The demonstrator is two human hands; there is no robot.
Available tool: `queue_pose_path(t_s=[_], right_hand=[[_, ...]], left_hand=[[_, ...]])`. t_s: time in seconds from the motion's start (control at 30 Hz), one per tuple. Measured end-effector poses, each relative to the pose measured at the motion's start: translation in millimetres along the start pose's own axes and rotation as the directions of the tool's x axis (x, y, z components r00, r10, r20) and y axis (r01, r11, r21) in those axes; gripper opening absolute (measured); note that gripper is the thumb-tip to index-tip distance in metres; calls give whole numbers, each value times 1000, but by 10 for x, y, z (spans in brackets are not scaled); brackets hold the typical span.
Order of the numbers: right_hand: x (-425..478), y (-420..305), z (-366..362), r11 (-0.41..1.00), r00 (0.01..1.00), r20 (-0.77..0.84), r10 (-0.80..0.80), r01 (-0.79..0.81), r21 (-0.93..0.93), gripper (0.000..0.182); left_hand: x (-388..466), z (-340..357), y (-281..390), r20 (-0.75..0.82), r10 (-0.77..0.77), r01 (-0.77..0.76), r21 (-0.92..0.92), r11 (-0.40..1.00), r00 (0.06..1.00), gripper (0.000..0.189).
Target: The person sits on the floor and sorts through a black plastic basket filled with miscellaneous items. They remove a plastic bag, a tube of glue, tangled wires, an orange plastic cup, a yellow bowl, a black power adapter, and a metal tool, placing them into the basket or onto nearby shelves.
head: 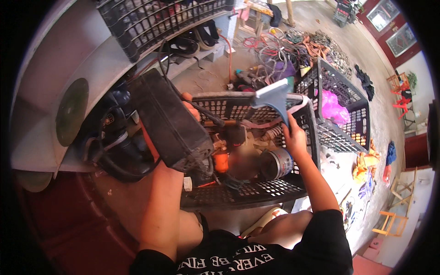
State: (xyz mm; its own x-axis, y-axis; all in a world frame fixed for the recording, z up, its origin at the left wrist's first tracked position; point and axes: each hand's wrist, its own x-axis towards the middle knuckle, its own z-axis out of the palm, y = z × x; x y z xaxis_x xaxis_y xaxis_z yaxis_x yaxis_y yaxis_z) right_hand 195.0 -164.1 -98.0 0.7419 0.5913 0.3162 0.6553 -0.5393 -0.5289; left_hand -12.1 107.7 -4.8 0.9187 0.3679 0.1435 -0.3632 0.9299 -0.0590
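A long black box-shaped case (168,117) with a cable is gripped by my left hand (192,108), raised over the left end of a black plastic crate. Most of that hand is hidden behind the case; its fingertips show at the far edge. In my right hand (295,135) is the handle of a grey squeegee (273,96), its blade tilted up above the crate's far right corner. Beneath both hands, the crate (240,201) holds a metal can (277,164), an orange object (221,161), a coil spring (271,133) and other dusty parts.
A second black crate (343,134) with a pink plastic bag (333,108) stands at right. Tangled cables (275,51) lie beyond. Black boots (127,158) crowd the left side. Shoes (185,44) sit on a low shelf under another crate (165,24). Clothes (367,165) are scattered on the floor.
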Motion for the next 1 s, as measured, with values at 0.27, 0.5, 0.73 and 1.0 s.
queue_pose_path(t_s=[0.27, 0.5, 0.73, 1.0], right_hand=[[201, -182, 96, 995, 986, 141, 93, -86, -53, 40], [34, 141, -274, 988, 993, 54, 104, -97, -121, 39], [132, -197, -652, 360, 852, 459, 252, -523, 773, 35], [93, -207, -768, -194, 783, 607, -136, -622, 759, 55]], left_hand=[[34, -120, -9, -109, 34, -45, -93, 995, 993, 37], [-17, 7, 19, -85, 126, -130, -40, 991, 988, 36], [53, -126, 93, -41, 51, -54, -81, 995, 998, 36], [23, -85, -35, -19, 58, -58, -35, 998, 998, 35]])
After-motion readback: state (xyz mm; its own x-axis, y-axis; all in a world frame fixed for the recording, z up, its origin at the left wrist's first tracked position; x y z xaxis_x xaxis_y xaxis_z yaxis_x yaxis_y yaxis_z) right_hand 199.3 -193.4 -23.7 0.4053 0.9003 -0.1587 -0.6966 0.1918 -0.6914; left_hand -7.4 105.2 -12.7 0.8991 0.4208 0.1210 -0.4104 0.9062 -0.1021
